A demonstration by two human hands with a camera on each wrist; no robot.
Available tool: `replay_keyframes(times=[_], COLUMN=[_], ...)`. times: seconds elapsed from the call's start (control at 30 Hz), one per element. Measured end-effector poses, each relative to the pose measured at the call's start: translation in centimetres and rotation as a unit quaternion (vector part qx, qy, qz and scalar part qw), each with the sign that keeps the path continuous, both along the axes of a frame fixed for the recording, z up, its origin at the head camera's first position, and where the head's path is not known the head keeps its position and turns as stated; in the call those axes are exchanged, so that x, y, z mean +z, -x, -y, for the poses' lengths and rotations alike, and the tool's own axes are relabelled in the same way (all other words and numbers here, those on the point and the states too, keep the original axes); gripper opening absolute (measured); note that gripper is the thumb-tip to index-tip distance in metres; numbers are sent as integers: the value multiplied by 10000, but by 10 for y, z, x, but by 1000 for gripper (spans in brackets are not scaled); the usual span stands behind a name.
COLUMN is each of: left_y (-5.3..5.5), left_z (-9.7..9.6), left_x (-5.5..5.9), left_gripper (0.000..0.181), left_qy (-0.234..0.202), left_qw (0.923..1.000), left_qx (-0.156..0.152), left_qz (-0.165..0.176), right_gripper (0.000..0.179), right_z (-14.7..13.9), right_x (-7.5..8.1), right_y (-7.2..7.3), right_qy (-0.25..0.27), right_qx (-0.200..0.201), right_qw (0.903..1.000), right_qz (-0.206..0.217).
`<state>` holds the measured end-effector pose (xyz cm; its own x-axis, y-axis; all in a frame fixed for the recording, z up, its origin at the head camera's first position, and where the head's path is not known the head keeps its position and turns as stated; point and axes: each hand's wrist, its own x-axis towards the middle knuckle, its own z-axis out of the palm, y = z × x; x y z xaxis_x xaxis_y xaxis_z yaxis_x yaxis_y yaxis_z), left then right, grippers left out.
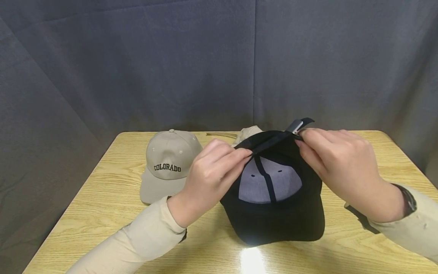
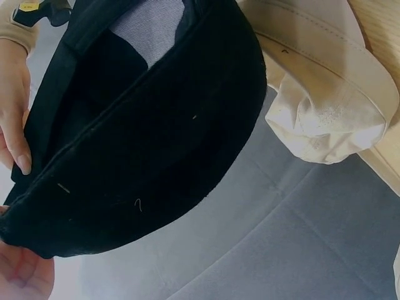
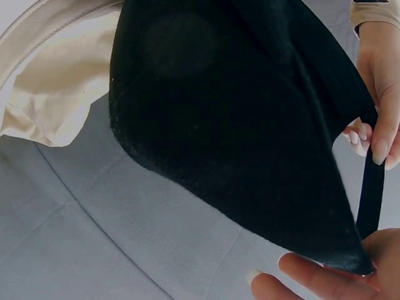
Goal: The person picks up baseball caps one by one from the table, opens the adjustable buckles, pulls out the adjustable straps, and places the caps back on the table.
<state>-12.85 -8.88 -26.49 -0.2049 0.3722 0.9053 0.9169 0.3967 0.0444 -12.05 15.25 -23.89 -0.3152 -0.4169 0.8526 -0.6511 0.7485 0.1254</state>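
In the head view a black cap [image 1: 273,224] is held up over the table, its brim toward me and its grey-lined inside showing. My left hand [image 1: 213,171] pinches the cap's back edge at the left end of the strap. On the other side my right hand [image 1: 342,163] grips the strap end, beside a small metal buckle [image 1: 297,126]. A short strap tail [image 1: 308,121] sticks out past the buckle. The wrist views show the black crown [image 2: 169,137] from behind, with the narrow strap [image 3: 371,194] stretched between both hands.
A beige cap with COLORADO lettering [image 1: 167,152] sits left on the wooden table [image 1: 102,205]. Another beige cap [image 1: 249,131] lies behind the black one, mostly hidden, with its thin strap [image 1: 221,134] out to the left. Grey curtains [image 1: 205,68] hang behind the table.
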Motion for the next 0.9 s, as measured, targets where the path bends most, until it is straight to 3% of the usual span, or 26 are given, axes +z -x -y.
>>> replay_keyframes(times=[0.9], left_y=[-1], left_z=[1], left_x=[-1], left_gripper=[13], left_qy=[-9], left_qw=[10000], left_qx=[-31], left_qz=[29], right_gripper=[42], right_z=[-2], right_x=[2], right_y=[1], right_qy=[66], right_qx=[-156], right_qw=[9999], right_qz=[-15])
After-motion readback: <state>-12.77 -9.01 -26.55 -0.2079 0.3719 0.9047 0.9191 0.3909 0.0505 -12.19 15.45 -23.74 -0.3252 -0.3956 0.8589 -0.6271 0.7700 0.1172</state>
